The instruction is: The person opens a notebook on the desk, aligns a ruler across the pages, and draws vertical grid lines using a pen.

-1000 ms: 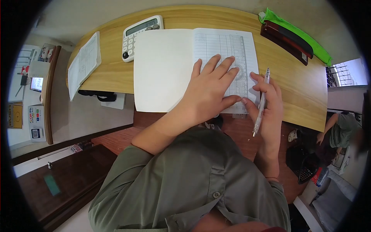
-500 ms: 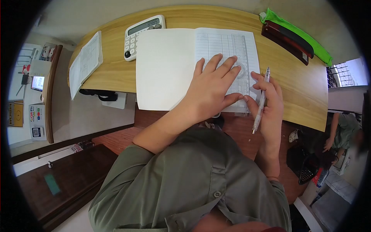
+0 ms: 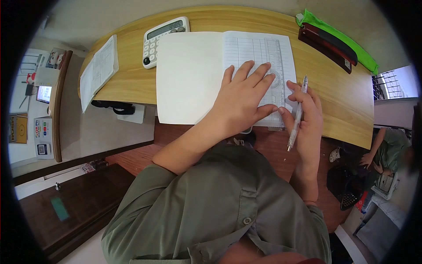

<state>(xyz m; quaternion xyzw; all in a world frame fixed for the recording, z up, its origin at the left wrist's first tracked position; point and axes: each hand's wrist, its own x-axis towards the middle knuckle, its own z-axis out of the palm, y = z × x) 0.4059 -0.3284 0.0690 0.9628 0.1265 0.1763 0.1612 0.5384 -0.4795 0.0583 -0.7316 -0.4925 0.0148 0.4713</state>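
My left hand [image 3: 241,99] lies flat with fingers spread across the lined right page of a notebook [image 3: 190,75]. Its fingertips reach the edge of a clear plastic ruler [image 3: 274,55], which has a round protractor-like pattern and lies lengthwise on that page. In my right hand [image 3: 309,112] a clear pen [image 3: 298,115] is tucked between the fingers, its tip pointing toward me. The right thumb and index finger are at the ruler's right side, with the thumb close to my left thumb. The left palm hides part of the page.
A white calculator [image 3: 163,38] stands behind the notebook's left page. Papers [image 3: 100,70] lie at the desk's left end. A dark stapler [image 3: 327,47] and a bright green pouch [image 3: 340,39] are at the back right. Another person [image 3: 389,149] sits beyond the desk's right end.
My hands, the pen and the ruler look almost unchanged; the whole view has shifted very slightly. The seated person at the right has moved their arms.
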